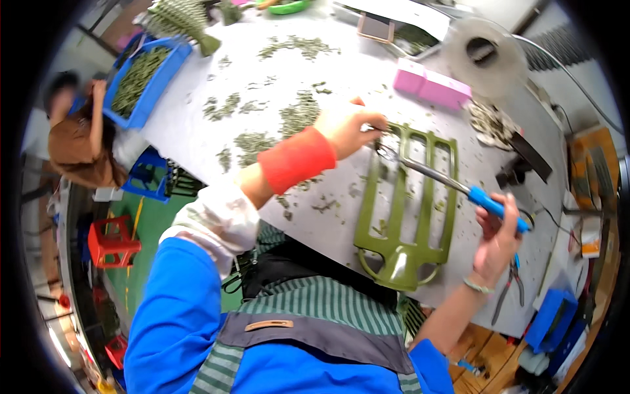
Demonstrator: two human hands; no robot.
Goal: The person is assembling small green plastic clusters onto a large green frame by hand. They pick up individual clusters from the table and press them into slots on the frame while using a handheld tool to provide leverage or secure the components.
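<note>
Along the table's (pixel 197 125) near edge, with scrap-dotted room leftward, you have the glossy green, slotted frame (pixel 400 262). Your right hand (pixel 495 240) grips the tool (pixel 487 201); whether your left hand (pixel 351 128) pinches anything is unclear.

Even white light washes the desk (pixel 190 131) before us, palest toward its far edge, with shadows mostly faint and soft. A hard glint sits on the green frame (pixel 401 253) by the desk's front edge, another along the metal shaft (pixel 441 176). Slight blur softens the left hand (pixel 348 128) and the scattered green pieces (pixel 298 115). Beyond the left edge, the floor (pixel 161 223) lies dimmer, a white strip (pixel 60 346) glaring low down. Fisheye distortion bows the desk's right edge; black rounds off the view's corners.
</note>
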